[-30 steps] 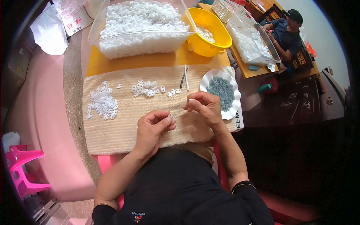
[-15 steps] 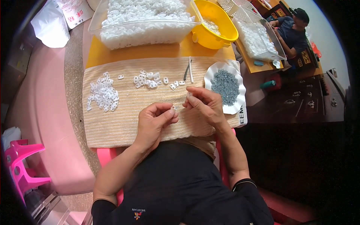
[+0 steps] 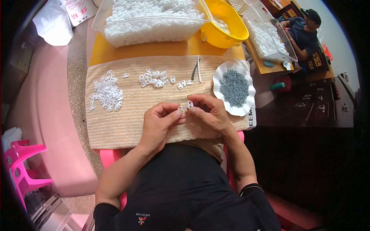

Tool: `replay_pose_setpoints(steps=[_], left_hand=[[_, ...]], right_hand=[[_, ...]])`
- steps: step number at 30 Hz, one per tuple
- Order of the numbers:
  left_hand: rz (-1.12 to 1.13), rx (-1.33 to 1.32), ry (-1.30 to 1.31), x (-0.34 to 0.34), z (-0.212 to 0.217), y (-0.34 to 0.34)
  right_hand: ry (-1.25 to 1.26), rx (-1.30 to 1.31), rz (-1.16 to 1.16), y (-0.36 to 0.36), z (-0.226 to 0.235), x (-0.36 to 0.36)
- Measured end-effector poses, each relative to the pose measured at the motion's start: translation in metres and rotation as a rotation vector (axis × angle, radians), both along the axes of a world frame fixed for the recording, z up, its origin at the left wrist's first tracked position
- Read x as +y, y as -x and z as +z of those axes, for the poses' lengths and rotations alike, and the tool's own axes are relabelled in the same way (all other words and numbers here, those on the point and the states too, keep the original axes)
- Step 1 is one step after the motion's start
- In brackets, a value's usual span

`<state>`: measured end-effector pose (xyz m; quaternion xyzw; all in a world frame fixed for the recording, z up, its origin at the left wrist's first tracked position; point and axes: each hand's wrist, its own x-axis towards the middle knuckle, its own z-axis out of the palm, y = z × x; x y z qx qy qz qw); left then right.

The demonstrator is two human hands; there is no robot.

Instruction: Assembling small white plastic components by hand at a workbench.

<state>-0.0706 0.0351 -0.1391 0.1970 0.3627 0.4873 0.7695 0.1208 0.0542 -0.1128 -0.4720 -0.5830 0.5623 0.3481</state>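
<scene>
Both your hands, left hand [image 3: 160, 122] and right hand [image 3: 210, 113], pinch closed on small white clips [image 3: 185, 107] above the near cloth [image 3: 127, 127], for close fitting.

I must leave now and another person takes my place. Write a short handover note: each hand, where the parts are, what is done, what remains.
Left hand: pinches a small white plastic piece at the fingertips.
Right hand: pinches another white piece right beside it, above the beige cloth.
Parts: a left pile and a smaller middle cluster of white pieces on the cloth; grey small parts in the white plate; tweezers beside the plate.
Done: cannot tell which pile is finished.
Left: the bin is full of white pieces.
</scene>
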Motion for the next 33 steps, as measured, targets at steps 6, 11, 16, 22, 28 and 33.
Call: replay_pose_setpoints(steps=[6,11,16,22,28,33], left_hand=[[-0.014,0.008,-0.004,0.0009,0.0026,0.0007],[-0.006,0.007,-0.014,0.001,0.0022,0.0001],[-0.017,0.001,-0.024,0.0012,0.0023,0.0],[-0.017,-0.011,-0.02,0.0013,0.0022,0.0],[-0.024,-0.006,-0.019,0.0017,0.0033,0.0],[-0.019,-0.01,-0.018,0.0014,0.0003,0.0002]], right_hand=[[0.023,-0.002,-0.011,0.0012,-0.0046,-0.0014],[-0.003,-0.02,-0.002,0.0001,-0.0085,-0.0018],[-0.033,-0.021,0.009,-0.0016,-0.0092,-0.0011],[-0.021,0.027,0.011,-0.0007,-0.0088,-0.0008],[-0.021,0.024,0.004,0.0004,-0.0045,-0.0013],[-0.035,0.035,0.028,0.001,-0.0038,-0.0008]])
